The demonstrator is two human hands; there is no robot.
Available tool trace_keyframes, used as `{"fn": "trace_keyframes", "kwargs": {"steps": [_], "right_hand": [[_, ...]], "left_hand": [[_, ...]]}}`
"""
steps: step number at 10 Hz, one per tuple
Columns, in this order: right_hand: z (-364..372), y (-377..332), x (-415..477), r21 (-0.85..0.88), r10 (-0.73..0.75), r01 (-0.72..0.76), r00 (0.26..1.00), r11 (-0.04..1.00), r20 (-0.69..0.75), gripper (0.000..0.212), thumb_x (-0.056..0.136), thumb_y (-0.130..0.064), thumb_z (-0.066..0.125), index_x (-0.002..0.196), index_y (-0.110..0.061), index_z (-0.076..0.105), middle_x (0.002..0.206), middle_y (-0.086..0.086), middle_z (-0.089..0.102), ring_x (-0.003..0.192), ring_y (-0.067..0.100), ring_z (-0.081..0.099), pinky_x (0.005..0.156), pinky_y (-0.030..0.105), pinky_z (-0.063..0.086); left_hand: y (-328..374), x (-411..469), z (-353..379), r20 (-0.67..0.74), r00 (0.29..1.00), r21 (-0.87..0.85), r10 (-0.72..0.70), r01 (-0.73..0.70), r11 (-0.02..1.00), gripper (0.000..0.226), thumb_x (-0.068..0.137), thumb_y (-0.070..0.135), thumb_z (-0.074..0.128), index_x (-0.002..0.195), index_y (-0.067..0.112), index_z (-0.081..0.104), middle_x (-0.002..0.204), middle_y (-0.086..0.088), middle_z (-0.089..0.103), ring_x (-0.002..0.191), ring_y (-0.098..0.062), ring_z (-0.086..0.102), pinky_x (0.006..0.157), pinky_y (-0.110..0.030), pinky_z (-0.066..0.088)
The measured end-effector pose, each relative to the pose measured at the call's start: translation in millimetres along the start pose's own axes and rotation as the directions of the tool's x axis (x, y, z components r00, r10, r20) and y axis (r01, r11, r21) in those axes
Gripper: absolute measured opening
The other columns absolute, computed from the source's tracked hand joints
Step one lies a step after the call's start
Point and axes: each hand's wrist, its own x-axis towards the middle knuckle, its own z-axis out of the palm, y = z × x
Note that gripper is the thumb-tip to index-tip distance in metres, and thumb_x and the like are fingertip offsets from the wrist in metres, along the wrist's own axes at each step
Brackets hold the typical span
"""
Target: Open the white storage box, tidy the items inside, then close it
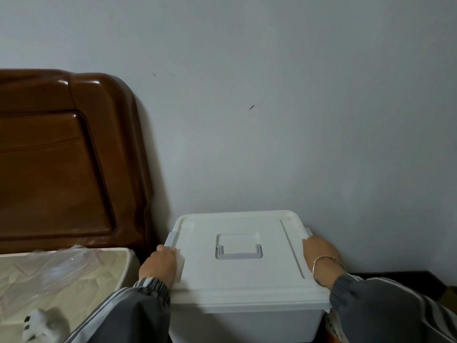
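The white storage box point(247, 315) stands against the wall with its white lid point(237, 276) on top. A grey carrying handle point(238, 253) lies flat in the lid's middle. My left hand point(158, 264) grips the lid's left edge just below the grey left latch point(171, 238). On the opposite edge my right hand point(321, 253), with a thin bangle on the wrist, has its fingers curled over the side at the right latch, which is mostly hidden. The inside of the box cannot be seen.
A brown wooden headboard point(61, 157) rises at the left. A mattress point(81, 276) with a crumpled clear plastic bag point(61, 266) and a white object point(39, 323) lies beside the box. The pale wall point(272, 107) is right behind it.
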Motion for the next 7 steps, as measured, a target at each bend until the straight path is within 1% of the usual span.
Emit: {"fn": "trace_keyframes", "kwargs": {"steps": [1, 2, 3, 4, 5, 6, 7], "right_hand": [[-1, -3, -1, -0.099, -0.020, 0.020, 1.000, 0.995, -0.001, 0.035, 0.100, -0.018, 0.032, 0.121, -0.008, 0.058, 0.125, 0.008, 0.061, 0.114, 0.025, 0.059, 0.090, 0.030, 0.047], [0, -10, -3, -0.196, -0.030, 0.031, 1.000, 0.980, 0.007, 0.035, 0.098, -0.010, 0.033, 0.123, -0.008, 0.057, 0.126, 0.009, 0.060, 0.115, 0.024, 0.059, 0.092, 0.031, 0.047], [-1, -14, -4, -0.218, -0.038, 0.044, 0.999, 0.975, 0.032, 0.036, 0.099, -0.009, 0.031, 0.124, -0.007, 0.056, 0.127, 0.010, 0.059, 0.117, 0.025, 0.057, 0.095, 0.032, 0.047], [-6, -12, -3, -0.181, -0.057, 0.066, 0.997, 0.981, 0.054, 0.038, 0.101, -0.014, 0.028, 0.129, -0.009, 0.052, 0.131, 0.010, 0.056, 0.118, 0.026, 0.056, 0.097, 0.032, 0.046], [-12, -10, -4, -0.049, -0.038, 0.045, 0.991, 0.998, 0.127, 0.046, 0.101, -0.034, 0.029, 0.138, -0.009, 0.038, 0.137, 0.011, 0.051, 0.122, 0.026, 0.052, 0.100, 0.034, 0.043], [-18, -6, -12, -0.048, -0.039, 0.047, 0.987, 0.998, 0.158, 0.064, 0.096, -0.054, 0.021, 0.144, -0.012, 0.024, 0.143, 0.010, 0.044, 0.127, 0.027, 0.046, 0.102, 0.036, 0.037], [-37, 3, -26, 0.293, -0.085, 0.076, 0.996, 0.953, 0.019, 0.059, 0.097, -0.050, 0.022, 0.148, -0.021, 0.019, 0.150, 0.009, 0.034, 0.136, 0.028, 0.035, 0.110, 0.035, 0.025]], "left_hand": [[-2, 0, 2, -0.005, 1.000, -0.035, 0.016, -0.016, 0.999, 0.035, 0.102, 0.035, 0.025, 0.105, 0.005, 0.042, 0.118, -0.020, 0.061, 0.110, -0.035, 0.059, 0.090, -0.039, 0.043], [-2, 0, 3, 0.005, 1.000, -0.050, 0.024, -0.024, 0.998, 0.035, 0.102, 0.034, 0.023, 0.104, 0.004, 0.042, 0.117, -0.022, 0.061, 0.110, -0.036, 0.058, 0.091, -0.040, 0.043], [-3, -1, 1, 0.014, 0.999, -0.054, 0.028, -0.027, 0.998, 0.033, 0.102, 0.033, 0.023, 0.102, 0.006, 0.042, 0.116, -0.022, 0.061, 0.109, -0.036, 0.059, 0.090, -0.040, 0.043], [-3, -1, 1, 0.022, 0.999, -0.051, 0.033, -0.032, 0.998, 0.034, 0.102, 0.035, 0.023, 0.103, 0.007, 0.042, 0.116, -0.021, 0.061, 0.108, -0.035, 0.059, 0.090, -0.041, 0.044], [-1, -7, -2, 0.023, 0.999, -0.042, 0.044, -0.043, 0.998, 0.038, 0.101, 0.038, 0.026, 0.109, 0.005, 0.043, 0.119, -0.022, 0.059, 0.109, -0.037, 0.058, 0.091, -0.041, 0.045], [0, -15, -13, 0.101, 0.990, -0.119, 0.100, -0.088, 0.989, 0.046, 0.101, 0.039, 0.028, 0.140, 0.019, 0.039, 0.145, -0.016, 0.037, 0.131, -0.035, 0.038, 0.105, -0.046, 0.036], [-20, -26, -31, -0.038, 0.995, -0.461, 0.097, -0.104, 0.881, 0.045, 0.100, 0.036, 0.034, 0.142, 0.020, 0.041, 0.149, -0.014, 0.035, 0.136, -0.032, 0.033, 0.109, -0.047, 0.033]]}}
